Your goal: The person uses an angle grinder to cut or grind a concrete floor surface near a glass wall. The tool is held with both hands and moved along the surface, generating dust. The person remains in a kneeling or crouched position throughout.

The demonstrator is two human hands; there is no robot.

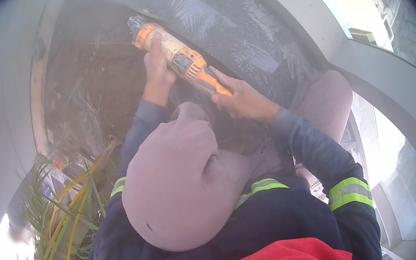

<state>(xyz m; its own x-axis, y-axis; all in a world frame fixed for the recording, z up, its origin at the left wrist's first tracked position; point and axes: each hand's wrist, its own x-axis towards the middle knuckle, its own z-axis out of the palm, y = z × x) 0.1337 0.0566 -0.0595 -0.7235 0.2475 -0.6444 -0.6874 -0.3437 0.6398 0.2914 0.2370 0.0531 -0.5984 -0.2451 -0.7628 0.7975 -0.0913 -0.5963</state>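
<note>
An orange-and-black power tool (pixel 185 64), coated in pale dust, lies diagonally between my hands, its metal head at the upper end by the edge of a grey, dust-streaked slab (pixel 253 33). My left hand (pixel 158 68) is closed on the tool's front body near that head. My right hand (pixel 235 99) grips the rear handle at the lower right, fingers wrapped round it. Haze hangs over the work area. Whether the head touches the slab, I cannot tell.
My knees in pale pink trousers (pixel 167 183) are bent beneath my arms. Palm fronds (pixel 62 230) and yellow strands stand at lower left beside a white wall (pixel 0 127). A pale frame (pixel 341 58) curves along the right. Brown, dusty ground (pixel 81 62) shows left of the tool.
</note>
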